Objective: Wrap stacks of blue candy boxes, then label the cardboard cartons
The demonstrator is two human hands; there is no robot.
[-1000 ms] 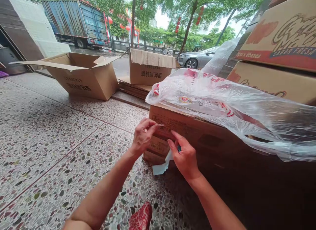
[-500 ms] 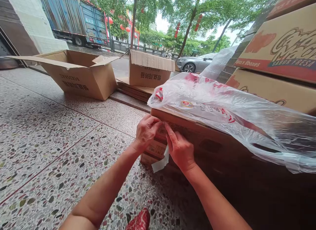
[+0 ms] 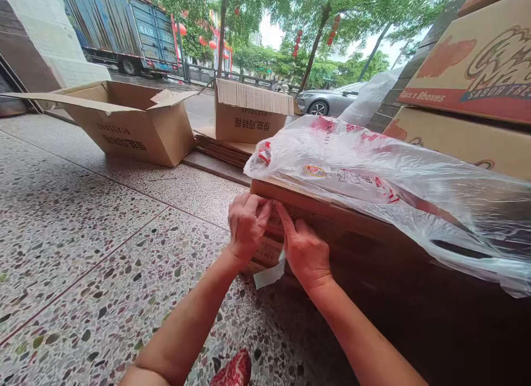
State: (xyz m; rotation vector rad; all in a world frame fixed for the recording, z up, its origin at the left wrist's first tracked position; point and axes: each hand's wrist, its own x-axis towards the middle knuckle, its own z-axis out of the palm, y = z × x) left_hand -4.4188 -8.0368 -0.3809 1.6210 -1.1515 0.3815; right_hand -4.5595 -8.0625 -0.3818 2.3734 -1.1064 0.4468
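Observation:
Both hands are at the near corner of a stacked cardboard box (image 3: 344, 231), just under its top edge. My left hand (image 3: 246, 225) has its fingers pressed together at the box's corner; what they pinch, if anything, is too small to tell. My right hand (image 3: 307, 250) points its index finger at the box side near a printed label, with the other fingers curled. A pale strip of tape (image 3: 269, 276) hangs below, between the hands. Crumpled clear plastic (image 3: 352, 165) with red print covers the box top.
An open carton (image 3: 141, 134) stands on the speckled floor (image 3: 103, 253) at left. Behind are a smaller carton (image 3: 244, 123) and flattened cardboard (image 3: 222, 149). Printed boxes (image 3: 460, 71) are stacked at right. A red patterned shoe (image 3: 234, 369) shows at the bottom. Beyond are a truck and a car.
My left hand has shifted slightly down and turned more upright, its fingertips now farther from my right index finger. The view has moved a little.

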